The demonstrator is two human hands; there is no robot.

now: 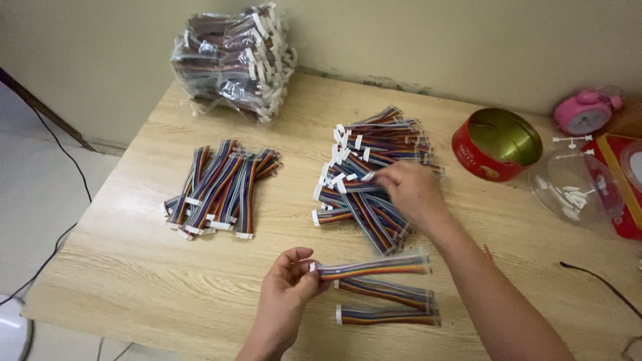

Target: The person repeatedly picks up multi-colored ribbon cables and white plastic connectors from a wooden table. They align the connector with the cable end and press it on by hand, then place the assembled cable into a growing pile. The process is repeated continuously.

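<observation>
My left hand (284,294) pinches the white connector end of a rainbow ribbon cable (374,266) that lies across the wooden table (120,267). Two more such cables (388,304) lie just below it. My right hand (408,190) reaches into the middle pile of ribbon cables (371,170) and its fingers touch one cable's white connector. Whether it grips that cable is unclear. A second, tidier pile of ribbon cables (221,190) lies to the left.
A clear bag of packed cables (234,57) leans against the wall at the back. A red round tin (498,144), a clear plastic lid (575,187), a pink alarm clock (587,112) and a red box (625,174) stand at the right. A black wire (602,281) crosses the right edge.
</observation>
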